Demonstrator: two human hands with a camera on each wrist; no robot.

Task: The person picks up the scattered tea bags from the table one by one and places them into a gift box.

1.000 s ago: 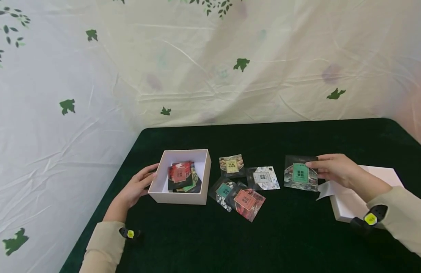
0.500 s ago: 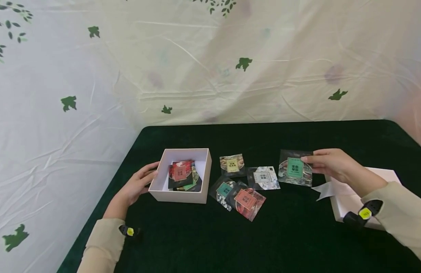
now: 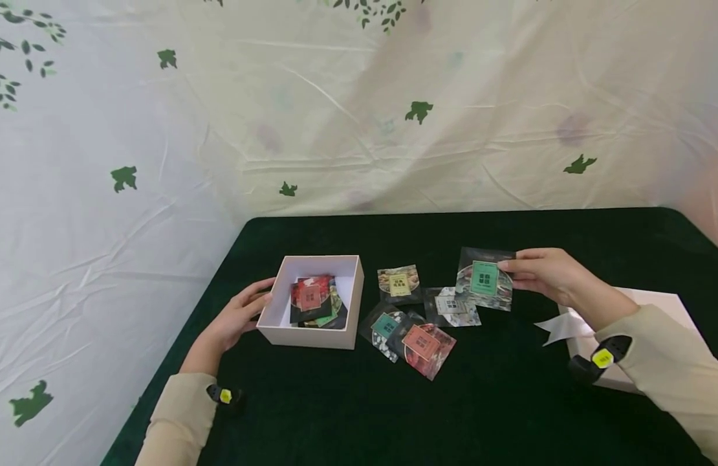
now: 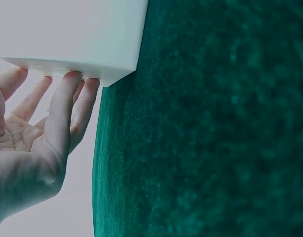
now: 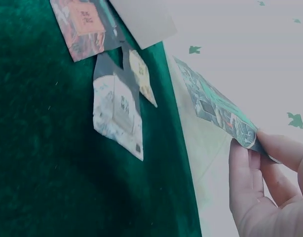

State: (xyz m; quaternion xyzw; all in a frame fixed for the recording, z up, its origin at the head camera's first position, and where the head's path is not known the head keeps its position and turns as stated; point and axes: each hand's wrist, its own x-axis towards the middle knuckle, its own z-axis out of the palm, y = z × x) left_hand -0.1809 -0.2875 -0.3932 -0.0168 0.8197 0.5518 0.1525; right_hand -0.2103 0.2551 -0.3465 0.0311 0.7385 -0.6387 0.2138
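Overlapping the white-labelled sachet (image 3: 452,315) in the head view, a green-labelled sachet (image 3: 484,279) is pinched by one edge in the right hand (image 3: 550,275), perhaps to leave its label visible. From the left wrist, the box (image 4: 72,32) is touched by the left hand (image 4: 39,139), fingers nearly straight, presumably for steadiness. From the right wrist, the pinched sachet is held off the bench (image 5: 48,168).

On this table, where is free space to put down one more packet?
Bare green cloth borders the near side of the open box and four loose packets; another strip lies behind them, before the backdrop. Crowded: between box and right hand.
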